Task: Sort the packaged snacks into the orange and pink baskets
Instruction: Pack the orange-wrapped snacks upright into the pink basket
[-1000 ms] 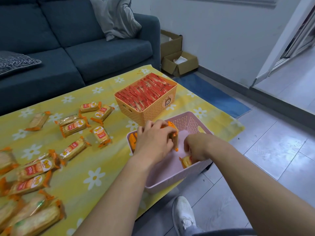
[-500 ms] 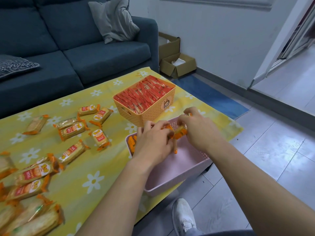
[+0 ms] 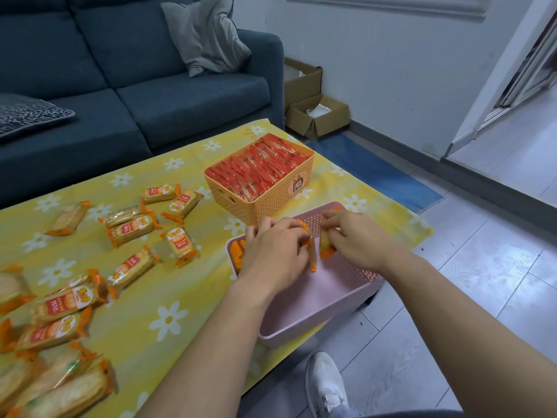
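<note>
As both forearms reach in from the near edge, the hands meet over the far end of the pink basket (image 3: 316, 333). Left hand (image 3: 272, 251) is palm down, knuckles up, fingers curled round the end packet (image 3: 312, 254) of a row (image 3: 236, 251) standing on edge against the basket's left wall. Right hand (image 3: 358, 236) comes in from the right, wrist low, thumb and fingertips pinching a packet (image 3: 325, 247) just beside that end packet, down inside the basket! Whether the two packets touch, I can't tell.

Room to work: the near half of the pink basket's floor is bare, and its near right corner pokes out past the table edge, over the tiled floor (image 3: 482, 282). A white shoe (image 3: 325, 384) sits on the floor below that corner.

Just behind, the orange basket (image 3: 271, 200) is packed to the rim with red packets (image 3: 256, 170). It's very close to the pink one, though the hands hide any gap between them.

Off to the left, loose packets (image 3: 132, 227) lie scattered across the yellow flowered cloth (image 3: 168, 282), more piled at the near left corner. Open cloth runs between that scatter and the left forearm.

Beyond the table, a blue sofa (image 3: 120, 86) lines the far edge, with cardboard boxes (image 3: 316, 116) by the wall.
</note>
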Available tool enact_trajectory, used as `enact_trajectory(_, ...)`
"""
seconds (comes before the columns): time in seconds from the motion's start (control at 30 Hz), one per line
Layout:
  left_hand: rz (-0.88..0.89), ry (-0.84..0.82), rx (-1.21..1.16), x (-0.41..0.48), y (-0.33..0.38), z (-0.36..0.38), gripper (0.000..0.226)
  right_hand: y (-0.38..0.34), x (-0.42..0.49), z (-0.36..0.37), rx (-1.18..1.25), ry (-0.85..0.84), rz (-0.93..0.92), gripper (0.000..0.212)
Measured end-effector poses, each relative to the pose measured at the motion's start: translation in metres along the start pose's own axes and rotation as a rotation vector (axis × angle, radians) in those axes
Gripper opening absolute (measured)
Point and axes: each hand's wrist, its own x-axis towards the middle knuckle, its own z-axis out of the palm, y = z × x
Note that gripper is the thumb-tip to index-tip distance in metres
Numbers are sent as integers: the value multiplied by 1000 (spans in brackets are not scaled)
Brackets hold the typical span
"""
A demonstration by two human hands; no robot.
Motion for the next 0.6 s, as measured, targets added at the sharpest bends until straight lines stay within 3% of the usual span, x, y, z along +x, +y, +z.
enact_trajectory(0.1, -2, -8, -4, -1, 0, -1, 33, 3, 3, 12, 86, 154, 47, 25)
enact_trajectory(0.3, -2, -7, -10, -1, 0, -1, 33, -4, 6, 30, 130, 279, 188, 56)
enact_trajectory(0.43, -5, -10, -2, -1, -1, 0, 33, -4, 11, 35, 120, 312, 203, 78)
enact_trajectory(0.53, -4, -13, -2, -1, 0, 1, 33, -4, 15, 39, 99, 232, 164, 94)
enact_trajectory(0.6, -3, -13, -7, -1, 0, 1, 33, -2, 17, 40, 168, 203, 206, 91)
